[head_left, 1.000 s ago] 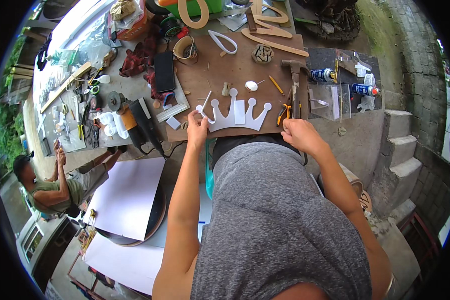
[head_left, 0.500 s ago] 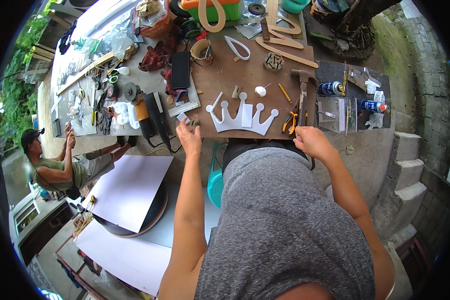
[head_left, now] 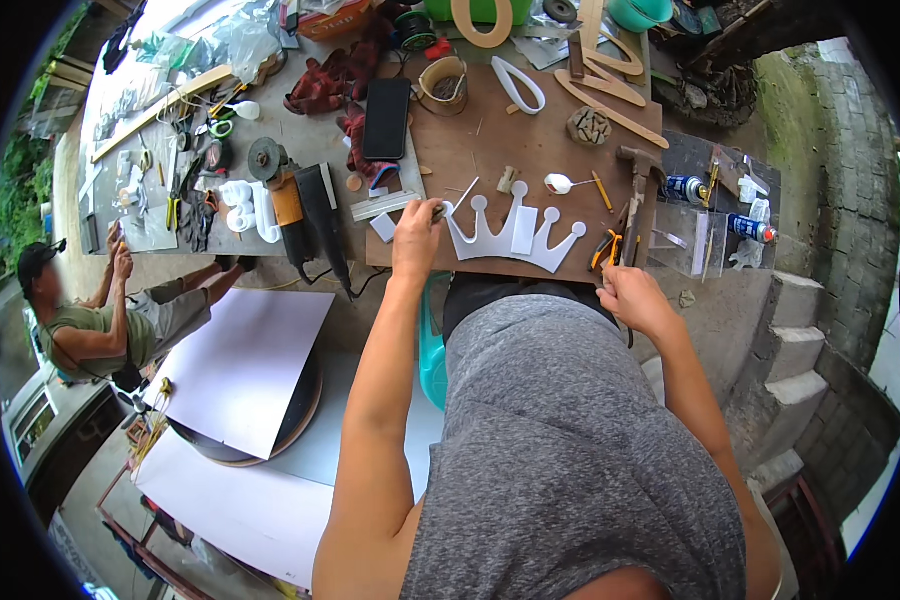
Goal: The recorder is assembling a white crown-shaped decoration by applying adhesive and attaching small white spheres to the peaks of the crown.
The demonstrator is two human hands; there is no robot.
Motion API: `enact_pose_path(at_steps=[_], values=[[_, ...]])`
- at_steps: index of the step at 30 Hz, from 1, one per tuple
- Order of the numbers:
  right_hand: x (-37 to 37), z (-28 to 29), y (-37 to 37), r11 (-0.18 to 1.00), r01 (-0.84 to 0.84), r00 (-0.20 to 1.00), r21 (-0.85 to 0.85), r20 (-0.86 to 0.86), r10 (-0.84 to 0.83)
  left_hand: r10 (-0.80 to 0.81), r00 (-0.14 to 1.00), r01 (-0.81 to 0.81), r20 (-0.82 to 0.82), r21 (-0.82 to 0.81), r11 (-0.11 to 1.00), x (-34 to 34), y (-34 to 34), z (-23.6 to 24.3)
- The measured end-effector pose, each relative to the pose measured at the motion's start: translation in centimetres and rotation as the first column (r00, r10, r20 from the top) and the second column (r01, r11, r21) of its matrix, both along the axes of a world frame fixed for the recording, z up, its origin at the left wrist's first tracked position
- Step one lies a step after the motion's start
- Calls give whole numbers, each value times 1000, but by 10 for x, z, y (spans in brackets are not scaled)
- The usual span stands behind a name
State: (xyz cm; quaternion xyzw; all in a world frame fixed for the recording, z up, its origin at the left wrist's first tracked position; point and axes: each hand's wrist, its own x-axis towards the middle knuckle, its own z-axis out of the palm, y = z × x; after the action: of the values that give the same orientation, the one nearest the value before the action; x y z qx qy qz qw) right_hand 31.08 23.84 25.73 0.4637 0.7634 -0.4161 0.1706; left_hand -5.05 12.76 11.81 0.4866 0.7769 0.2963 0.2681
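the white crown [head_left: 490,243] lies flat at the near edge of the brown board [head_left: 530,130], already shaped, with five round-tipped points. a thin white strip [head_left: 465,195] shows only at its ten o'clock end, sticking up loose; the other edges look bare, so the edging seems barely begun. a white rectangle [head_left: 524,231] rests on its middle. at nine o'clock the left hand [head_left: 417,235] is pinched on what seems a small dark piece [head_left: 437,213]. at four o'clock the right hand [head_left: 635,298] is curled closed near the pliers [head_left: 600,250]; whether it holds anything, i cannot tell
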Motion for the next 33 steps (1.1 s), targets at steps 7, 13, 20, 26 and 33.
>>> enact_pose_path(at_steps=[7,13,20,26,33], values=[[-36,2,-3,999,-9,999,-45,34,11,-103,995,103,3,-56,993,-9,7,-11],[-43,-3,-1,998,-4,998,-59,56,7,-91,992,96,92,-45,994,-11,11,-11],[-51,-3,6,997,-5,998,-78,64,10,-57,984,60,167,-10,998,-15,11,-14],[-52,-5,15,997,-29,996,-76,87,35,-70,988,74,141,-22,997,-19,9,-24],[-57,-1,23,996,-52,991,-76,118,60,151,935,-174,322,45,984,-14,-2,-21]])
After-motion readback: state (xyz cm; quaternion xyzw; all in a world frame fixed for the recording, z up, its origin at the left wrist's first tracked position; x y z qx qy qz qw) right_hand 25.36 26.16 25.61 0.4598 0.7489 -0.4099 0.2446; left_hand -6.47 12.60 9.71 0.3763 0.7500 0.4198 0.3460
